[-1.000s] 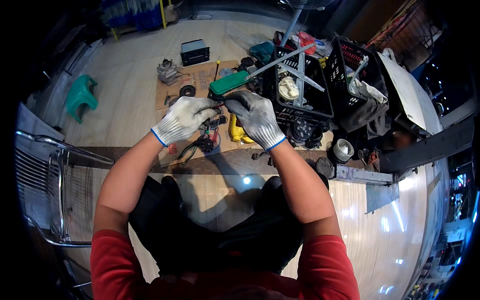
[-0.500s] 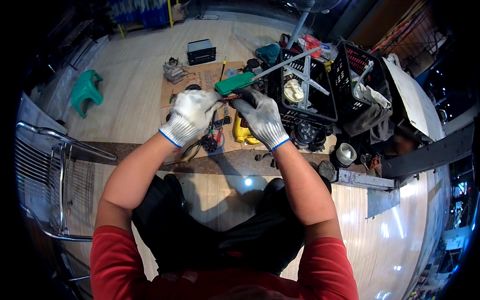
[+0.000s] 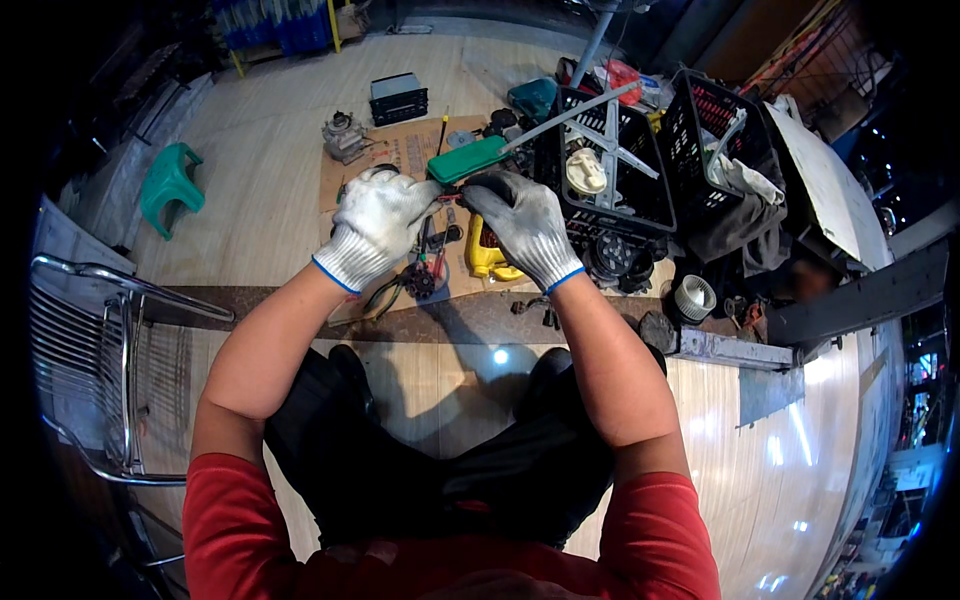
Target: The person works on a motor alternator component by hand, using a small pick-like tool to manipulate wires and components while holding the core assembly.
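The left hand (image 3: 378, 225) and right hand (image 3: 518, 220), in ribbed white knit gloves, have their fingertips drawn together on a small, thin red piece (image 3: 450, 198) between them. A second ago the left fingers lay straighter; now they are curled, knuckles raised. Below the right hand sits a glossy yellow plastic container (image 3: 484, 255), on flat brown cardboard (image 3: 395, 152). Just beyond the fingertips is a smooth green box (image 3: 468, 160); right of the hands, a slotted black plastic crate (image 3: 664, 180). Farther off, left of the hands, stands a rounded green stool (image 3: 170, 190).
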`<state>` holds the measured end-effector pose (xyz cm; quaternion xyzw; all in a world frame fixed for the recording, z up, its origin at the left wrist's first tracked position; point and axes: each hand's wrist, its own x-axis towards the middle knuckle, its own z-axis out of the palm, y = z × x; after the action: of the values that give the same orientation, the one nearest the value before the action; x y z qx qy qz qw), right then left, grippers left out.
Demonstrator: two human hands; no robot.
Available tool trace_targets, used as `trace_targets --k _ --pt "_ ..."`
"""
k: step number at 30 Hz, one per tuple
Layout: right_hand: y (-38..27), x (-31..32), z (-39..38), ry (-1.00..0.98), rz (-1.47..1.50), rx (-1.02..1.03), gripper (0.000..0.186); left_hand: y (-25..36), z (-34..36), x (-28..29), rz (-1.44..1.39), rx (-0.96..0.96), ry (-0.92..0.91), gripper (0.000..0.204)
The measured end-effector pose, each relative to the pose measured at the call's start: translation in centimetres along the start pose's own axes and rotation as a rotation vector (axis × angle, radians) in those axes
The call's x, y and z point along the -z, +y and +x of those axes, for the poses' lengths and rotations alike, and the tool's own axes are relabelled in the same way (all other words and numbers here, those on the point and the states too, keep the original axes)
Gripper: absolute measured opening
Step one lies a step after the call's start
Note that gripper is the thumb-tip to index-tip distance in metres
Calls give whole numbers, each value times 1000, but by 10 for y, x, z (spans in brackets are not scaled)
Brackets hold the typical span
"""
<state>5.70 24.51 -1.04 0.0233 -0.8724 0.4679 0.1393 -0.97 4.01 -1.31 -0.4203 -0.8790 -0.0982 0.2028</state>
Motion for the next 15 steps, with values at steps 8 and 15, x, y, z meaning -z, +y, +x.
trace_targets --k 8,15 --pt "6 -1 3 -104 186 -193 31 -3 3 2 41 -143 191 14" --pt "0 -2 -2 90 -236 371 26 -8 -1 12 -645 34 -210 26"
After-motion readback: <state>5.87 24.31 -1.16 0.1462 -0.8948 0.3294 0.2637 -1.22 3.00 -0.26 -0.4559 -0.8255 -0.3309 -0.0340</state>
